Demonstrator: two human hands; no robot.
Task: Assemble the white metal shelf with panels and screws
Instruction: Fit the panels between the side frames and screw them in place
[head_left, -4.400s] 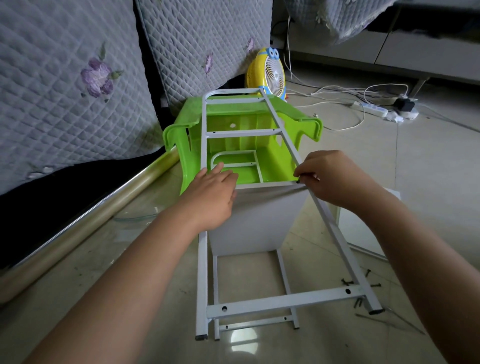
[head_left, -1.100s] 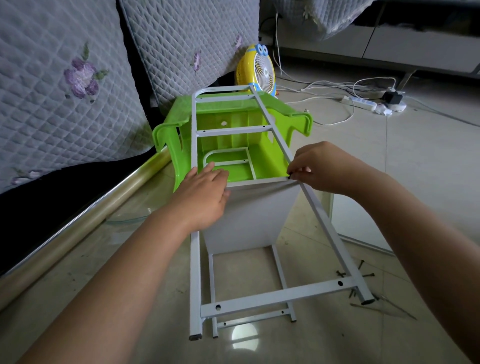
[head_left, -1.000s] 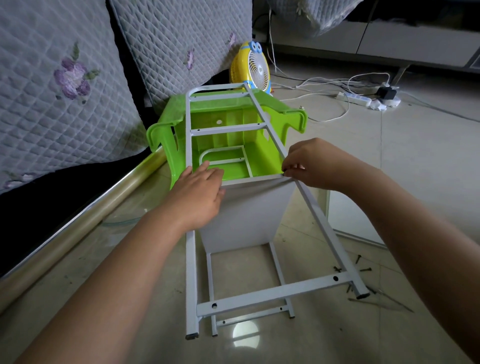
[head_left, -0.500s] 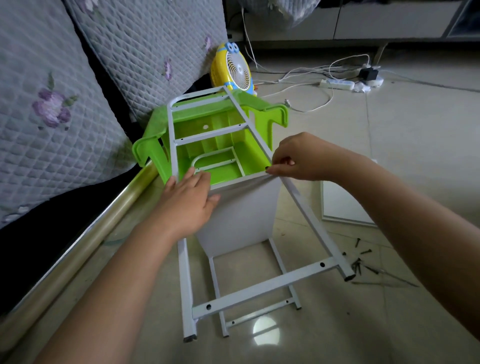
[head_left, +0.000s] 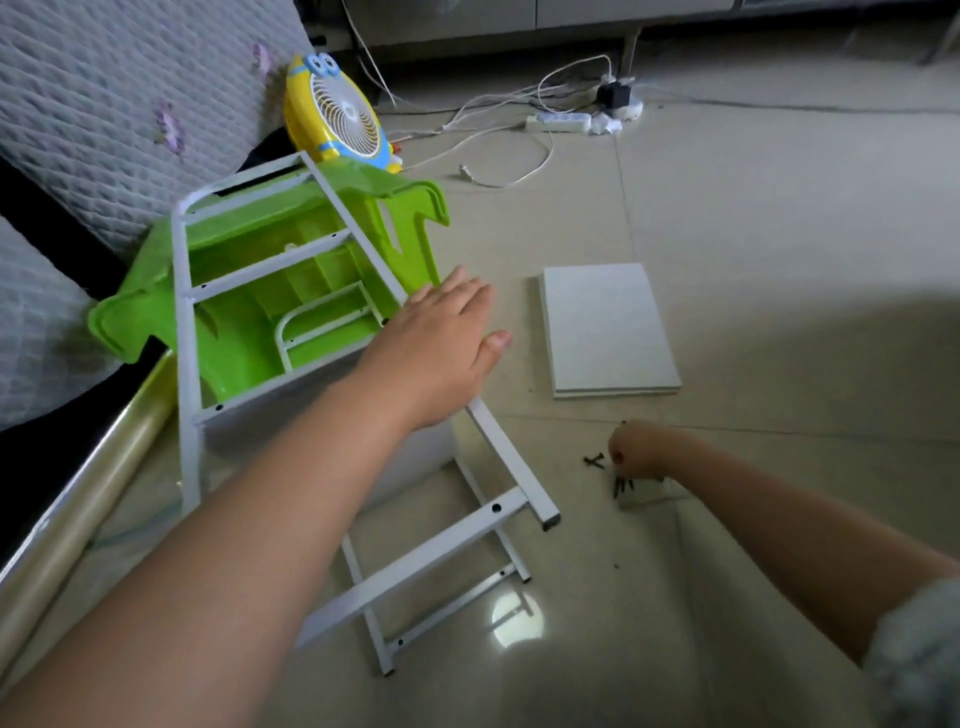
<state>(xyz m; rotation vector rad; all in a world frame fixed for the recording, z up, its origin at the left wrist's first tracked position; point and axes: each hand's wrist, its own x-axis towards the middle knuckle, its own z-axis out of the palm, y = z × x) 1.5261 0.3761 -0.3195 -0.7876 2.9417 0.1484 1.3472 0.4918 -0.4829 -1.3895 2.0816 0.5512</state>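
Observation:
The white metal shelf frame (head_left: 511, 457), two ladder-like sides with a white panel (head_left: 234, 428) fixed between them, leans on an overturned green plastic stool (head_left: 244, 322). My left hand (head_left: 447, 353) lies flat with straight fingers across the frame's right rail. My right hand (head_left: 636, 449) is down on the floor at a small pile of black screws (head_left: 622, 486), its fingers turned away from view. Whether it holds a screw is hidden. A stack of loose white panels (head_left: 608, 327) lies on the tiles to the right of the frame.
A yellow desk fan (head_left: 337, 114) stands behind the stool. A power strip (head_left: 558, 122) with white cables lies on the far floor. Quilted grey sofa covers (head_left: 104, 104) fill the left side, with a gold-coloured rail (head_left: 78, 509) below them.
My left hand left the panel's left edge and crossed to the right rail. My right hand let go of the rail and dropped to the screws. The view swung right.

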